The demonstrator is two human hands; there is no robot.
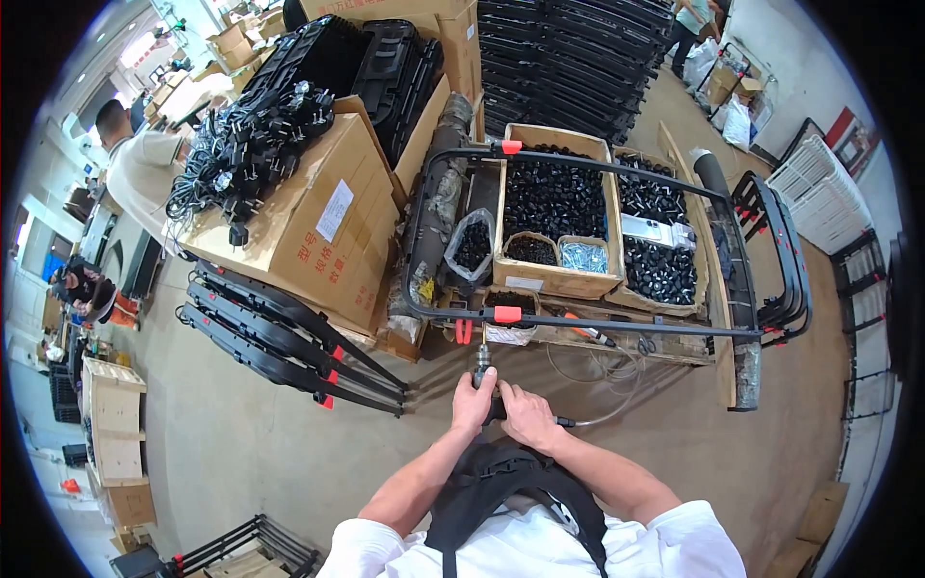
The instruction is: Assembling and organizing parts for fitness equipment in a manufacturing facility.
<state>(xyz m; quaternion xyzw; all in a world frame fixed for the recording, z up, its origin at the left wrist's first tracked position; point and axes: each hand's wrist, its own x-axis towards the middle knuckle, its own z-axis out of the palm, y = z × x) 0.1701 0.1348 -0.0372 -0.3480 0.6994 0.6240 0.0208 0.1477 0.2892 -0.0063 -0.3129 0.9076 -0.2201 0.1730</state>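
Observation:
My left hand (472, 401) is closed around the front of a drill (483, 356), just behind its metal chuck. Beside it, my right hand (528, 414) wraps the drill's rear part, from which a hose (605, 415) runs off to the right. The drill points away from me, its bit up at the near bar of a black tubular frame (607, 325). Whether the bit touches the bar I cannot tell. A red bracket (507, 314) sits on that bar, and red tabs (463, 332) hang from it just left of the bit.
Under the frame are a wooden box (562, 279) of black knobs and screws and another box (659, 294) with a phone-like device on top. A carton (299, 231) bearing tangled cords stands left, above stacked frames (279, 332). Another person (140, 173) is at far left.

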